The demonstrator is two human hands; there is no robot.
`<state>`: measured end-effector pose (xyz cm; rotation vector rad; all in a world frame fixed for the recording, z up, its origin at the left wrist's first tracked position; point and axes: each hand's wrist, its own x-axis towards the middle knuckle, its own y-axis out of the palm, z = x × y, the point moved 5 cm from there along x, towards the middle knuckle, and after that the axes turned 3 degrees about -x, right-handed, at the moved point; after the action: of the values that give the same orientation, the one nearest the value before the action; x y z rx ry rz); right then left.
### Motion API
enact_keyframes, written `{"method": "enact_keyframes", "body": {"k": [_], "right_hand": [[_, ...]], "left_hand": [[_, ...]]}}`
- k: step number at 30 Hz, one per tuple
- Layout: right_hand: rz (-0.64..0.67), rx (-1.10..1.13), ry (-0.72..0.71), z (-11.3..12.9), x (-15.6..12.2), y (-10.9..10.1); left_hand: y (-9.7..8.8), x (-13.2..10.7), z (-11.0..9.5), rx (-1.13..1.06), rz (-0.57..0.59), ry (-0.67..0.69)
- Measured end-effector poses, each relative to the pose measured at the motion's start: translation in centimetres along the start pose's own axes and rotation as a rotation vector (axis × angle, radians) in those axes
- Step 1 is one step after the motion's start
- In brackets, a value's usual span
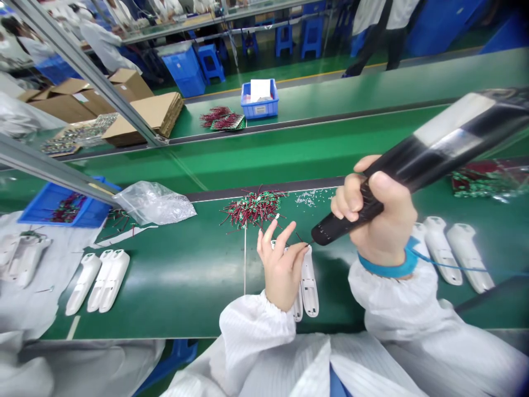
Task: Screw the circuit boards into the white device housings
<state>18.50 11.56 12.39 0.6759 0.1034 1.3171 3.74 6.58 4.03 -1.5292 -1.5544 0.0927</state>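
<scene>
My right hand (380, 215) is wrapped round a black electric screwdriver (397, 171), which slants down to the left. Its tip ends beside my left hand (283, 270). The left thumb and forefinger are pinched together at that tip, and whatever they hold is too small to make out; the other fingers are raised and apart. Below the left hand lie two white plastic housing halves (309, 289), one partly covered by the hand. Just beyond my left fingers is a heap of small green circuit boards with dark red wires (256, 208).
Small screws (312, 197) are scattered beyond the hands. White housings lie left (108, 281) and right (444, 253). A plastic bag (155, 203), a blue bin (88, 205) and a slanting metal post (86, 66) stand left. A blue box (259, 102) sits across.
</scene>
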Motion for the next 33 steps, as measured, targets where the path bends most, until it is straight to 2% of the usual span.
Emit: {"method": "enact_keyframes", "body": {"k": [5, 8, 11, 13, 17, 20, 24, 33], "right_hand": [[-0.011, -0.077, 0.067, 0.2, 0.1, 0.0], [-0.004, -0.121, 0.079, -0.3, 0.1, -0.1], [0.021, -0.157, 0.069, -1.9, 0.1, -0.3], [0.034, -0.163, 0.078, -3.5, 0.1, -0.6], [0.019, -0.167, 0.146, -6.5, 0.4, -1.3], [0.02, -0.201, 0.183, -7.7, 0.6, -1.5], [0.039, -0.222, 0.213, -8.0, 0.7, -1.5], [0.088, -0.239, 0.231, -8.1, 0.5, -1.3]], "left_hand": [[0.5, -0.3, 0.7, -0.221, 0.081, -0.081], [0.5, -0.3, 0.5, -0.224, 0.085, -0.064], [0.4, -0.7, 0.2, -0.155, 0.074, -0.063], [0.5, -1.3, -0.1, -0.099, 0.107, -0.027], [1.7, -3.9, -0.6, -0.044, 0.3, 0.14], [2.7, -6.0, -0.5, 0.021, 0.367, 0.244], [3.2, -7.3, -0.2, 0.086, 0.367, 0.29], [3.3, -7.4, 0.1, 0.08, 0.395, 0.265]]}}
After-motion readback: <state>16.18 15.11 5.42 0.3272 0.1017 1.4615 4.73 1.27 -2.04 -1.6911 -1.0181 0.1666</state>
